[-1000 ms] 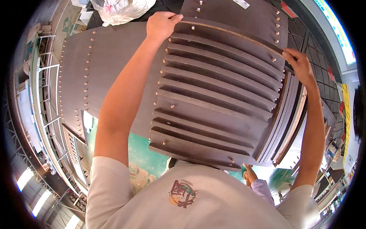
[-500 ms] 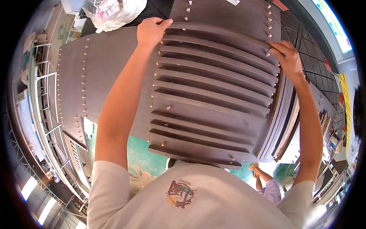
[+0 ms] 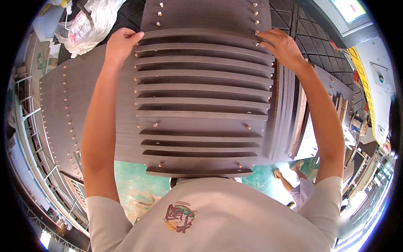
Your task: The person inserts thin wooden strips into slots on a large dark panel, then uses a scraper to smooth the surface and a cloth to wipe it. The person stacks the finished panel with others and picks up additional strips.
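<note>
A dark brown panel (image 3: 205, 17) lies in front of me, with short wooden dowels (image 3: 255, 13) standing along both sides. Several long dark slats (image 3: 201, 74) lie across it in roughly parallel rows between the dowels. My left hand (image 3: 121, 47) pinches the left end of the farthest slat (image 3: 199, 32) between thumb and fingers. At its right end, my right hand (image 3: 285, 47) is closed with fingertips and thumb on the slat, close beside a dowel. The exact contact under the right fingers is partly hidden.
Another dowelled brown panel (image 3: 92, 96) extends to the left. Long boards (image 3: 279, 122) are stacked at the right. A white plastic bag (image 3: 90, 27) lies at the far left, and a grey machine with a yellow strip (image 3: 363, 90) stands right. Another person's leg (image 3: 286, 180) shows at lower right.
The view has turned, so the panel and slats sit further left and straighter in the picture. Both hands remain at the ends of the farthest slat.
</note>
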Motion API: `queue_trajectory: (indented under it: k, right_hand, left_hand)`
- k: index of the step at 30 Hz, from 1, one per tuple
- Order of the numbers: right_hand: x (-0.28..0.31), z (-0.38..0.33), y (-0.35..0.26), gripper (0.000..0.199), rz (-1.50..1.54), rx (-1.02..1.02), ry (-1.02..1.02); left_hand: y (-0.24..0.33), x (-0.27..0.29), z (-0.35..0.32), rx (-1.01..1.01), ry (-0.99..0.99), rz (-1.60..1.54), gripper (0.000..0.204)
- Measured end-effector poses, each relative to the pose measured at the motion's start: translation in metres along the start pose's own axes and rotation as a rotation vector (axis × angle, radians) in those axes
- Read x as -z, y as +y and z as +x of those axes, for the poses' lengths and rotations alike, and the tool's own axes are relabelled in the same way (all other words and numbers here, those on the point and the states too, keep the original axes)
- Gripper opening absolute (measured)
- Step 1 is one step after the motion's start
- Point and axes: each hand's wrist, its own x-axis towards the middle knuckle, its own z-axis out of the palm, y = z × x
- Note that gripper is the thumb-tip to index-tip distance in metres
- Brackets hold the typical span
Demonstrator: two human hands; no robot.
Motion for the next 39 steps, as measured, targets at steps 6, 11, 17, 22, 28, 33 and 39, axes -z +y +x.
queue_trajectory:
  k: [6, 11, 17, 22, 28, 33, 39]
  right_hand:
    - [-0.009, 0.004, 0.006, 0.031, -0.029, -0.023, -0.009]
    - [-0.006, 0.003, -0.004, 0.028, -0.017, -0.099, -0.085]
    - [-0.011, 0.001, -0.007, 0.025, -0.027, -0.059, -0.008]
    - [-0.013, 0.000, -0.006, 0.024, -0.070, -0.065, -0.026]
    - [-0.034, -0.008, -0.006, 0.027, -0.160, 0.007, 0.113]
    - [-0.042, -0.014, -0.018, 0.029, -0.225, -0.030, 0.200]
    - [-0.055, -0.010, -0.037, 0.025, -0.278, -0.194, 0.150]
  left_hand:
    - [-0.002, 0.003, 0.006, 0.042, -0.079, -0.088, 0.042]
    - [0.003, 0.005, 0.002, 0.072, -0.112, -0.145, 0.037]
    - [0.002, 0.004, 0.004, 0.090, -0.108, -0.148, 0.036]
    - [0.017, -0.004, -0.010, 0.076, 0.021, -0.010, 0.040]
    - [0.016, -0.004, -0.008, 0.110, 0.037, 0.014, 0.042]
    - [0.009, -0.014, -0.008, 0.032, 0.009, 0.049, 0.044]
    - [-0.002, -0.007, -0.002, 0.162, -0.085, -0.038, 0.053]
